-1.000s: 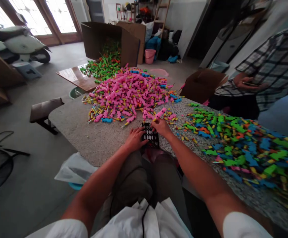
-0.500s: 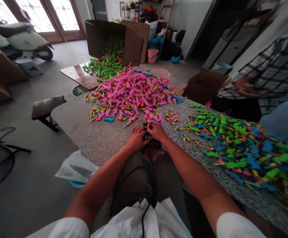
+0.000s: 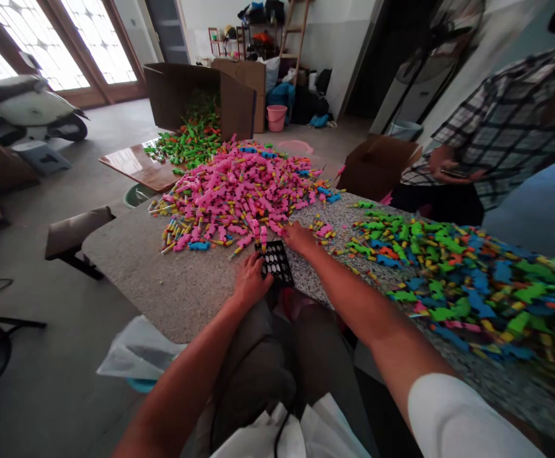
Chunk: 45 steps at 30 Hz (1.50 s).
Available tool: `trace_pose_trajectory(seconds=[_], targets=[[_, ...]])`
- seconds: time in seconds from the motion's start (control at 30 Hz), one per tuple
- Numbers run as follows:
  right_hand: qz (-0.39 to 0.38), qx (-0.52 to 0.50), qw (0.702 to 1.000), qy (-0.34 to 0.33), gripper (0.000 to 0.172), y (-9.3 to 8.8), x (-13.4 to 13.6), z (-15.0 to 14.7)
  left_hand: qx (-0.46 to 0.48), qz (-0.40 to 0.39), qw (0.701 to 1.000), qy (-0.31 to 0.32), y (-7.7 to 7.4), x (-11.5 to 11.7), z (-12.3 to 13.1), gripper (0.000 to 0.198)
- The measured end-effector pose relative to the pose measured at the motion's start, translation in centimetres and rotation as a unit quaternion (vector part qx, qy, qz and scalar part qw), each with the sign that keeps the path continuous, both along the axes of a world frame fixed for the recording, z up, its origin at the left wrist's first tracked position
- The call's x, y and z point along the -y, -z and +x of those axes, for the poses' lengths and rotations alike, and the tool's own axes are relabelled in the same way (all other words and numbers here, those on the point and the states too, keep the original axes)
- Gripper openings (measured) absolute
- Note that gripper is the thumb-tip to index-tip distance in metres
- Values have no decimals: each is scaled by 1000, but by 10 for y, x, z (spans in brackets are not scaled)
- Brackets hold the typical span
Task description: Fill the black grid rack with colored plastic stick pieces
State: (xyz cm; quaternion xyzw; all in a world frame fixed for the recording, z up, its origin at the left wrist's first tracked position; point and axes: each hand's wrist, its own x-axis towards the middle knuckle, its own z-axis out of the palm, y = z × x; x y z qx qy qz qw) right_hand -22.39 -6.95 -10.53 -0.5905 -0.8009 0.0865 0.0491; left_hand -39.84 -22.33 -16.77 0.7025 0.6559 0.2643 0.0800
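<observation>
My left hand (image 3: 252, 278) grips the left edge of a black tray (image 3: 284, 270) with rows of pale-looking holes, its thumb over the near part. Pink animal-shaped plastic pieces (image 3: 264, 236) with yellow ends stand in the tray's far left corner. Just past the tray's far right corner, my right hand (image 3: 301, 240) has its fingertips closed at a pink piece (image 3: 276, 228) by the front of the pink pile (image 3: 239, 181); the fingertips are partly hidden.
Green and blue pieces (image 3: 449, 267) cover the right of the stone table (image 3: 172, 292). A tipped cardboard box (image 3: 237, 105) spills green pieces onto a wooden board (image 3: 134, 164). At right, a person in a checked shirt (image 3: 497, 127) sits by another box (image 3: 377, 166). A bench (image 3: 79, 232) stands left.
My right hand has left the tray and moved to the pink pieces beyond its far right corner, uncovering the tray's holes. My left hand stays on the tray. The view has shifted.
</observation>
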Motion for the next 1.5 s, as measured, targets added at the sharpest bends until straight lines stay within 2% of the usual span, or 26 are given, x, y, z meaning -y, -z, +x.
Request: trace_pose_trajectory(seconds=[0.1, 0.27, 0.4, 0.53, 0.7, 0.9, 1.0, 1.1, 1.2, 1.27, 1.3, 1.37, 1.5], targets=[[-13, 37, 999, 6, 49, 4, 9, 1, 10, -1, 1000, -3, -2, 1, 1, 47], [-43, 82, 996, 9, 40, 1, 7, 26, 11, -11, 1000, 10, -5, 2, 0, 48], [-19, 103, 993, -48, 44, -1, -12, 45, 8, -8, 1000, 8, -3, 0, 0, 48], [-29, 152, 982, -108, 40, 1, -24, 52, 19, -10, 1000, 10, -1, -1, -1, 49], [-33, 168, 976, -137, 40, 3, -25, 61, 33, -22, 999, 0, -2, -1, -1, 49], [-2, 166, 976, -141, 31, 5, -27, 96, 38, -18, 999, 4, 0, -2, -1, 50], [32, 110, 987, -116, 24, 8, -20, 104, 31, -19, 999, 3, 2, -2, -1, 50], [56, -63, 992, -91, 20, 13, 5, 87, 29, -23, 999, 5, 2, -3, 0, 51], [-3, -282, 956, -77, 22, 23, 38, 51, 32, -27, 999, 3, 2, -4, 0, 52], [-74, -376, 922, -48, 30, 32, 56, 27, 34, -26, 999, 3, 2, -4, 0, 52], [-102, -400, 910, -33, 33, 36, 62, 18, 35, -26, 999, 4, 2, -4, 0, 53], [-126, -408, 904, -21, 36, 43, 68, 6, 34, -26, 999, 3, 1, -3, 0, 53], [-90, -353, 930, -53, 27, 47, 68, 1, 32, -33, 999, -3, -1, -3, 0, 53]])
